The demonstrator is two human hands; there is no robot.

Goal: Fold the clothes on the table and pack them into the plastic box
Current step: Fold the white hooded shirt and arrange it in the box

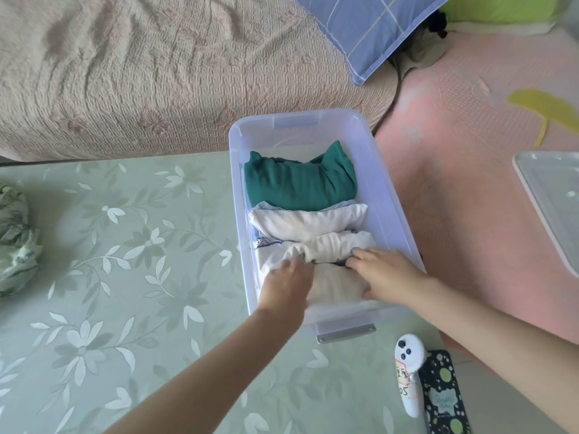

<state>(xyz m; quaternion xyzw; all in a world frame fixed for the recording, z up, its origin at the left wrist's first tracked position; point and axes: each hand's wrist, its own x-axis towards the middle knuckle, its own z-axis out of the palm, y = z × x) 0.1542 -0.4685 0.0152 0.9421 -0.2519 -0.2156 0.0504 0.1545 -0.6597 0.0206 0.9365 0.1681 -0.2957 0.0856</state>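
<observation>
The cream garment (335,286) lies folded at the near end of the plastic box (235,170). The left hand (286,283) and the right hand (385,277) both reach into the box and hold it. Their fingers curl down over its far edge into the gap behind it, and the right thumb presses its near side.

Just beyond it in the box sits a white garment with blue trim (329,249), touching it. Next comes a plain white garment (310,220), then a dark green garment (300,186), with a bare gap at the box's far end.

The box rests on a table (125,277) covered in a pale green flowered cloth. Well left of the box, at the table's edge, lies a crumpled green patterned cloth (15,242). Near the box's near right corner lie a white controller (407,374) and a phone (445,396) in a dotted case, side by side.

Right of the box, a clear lid (554,198) lies on a pink cover (454,151). Beyond the box are a beige quilt (141,73) and a blue checked pillow (369,32).
</observation>
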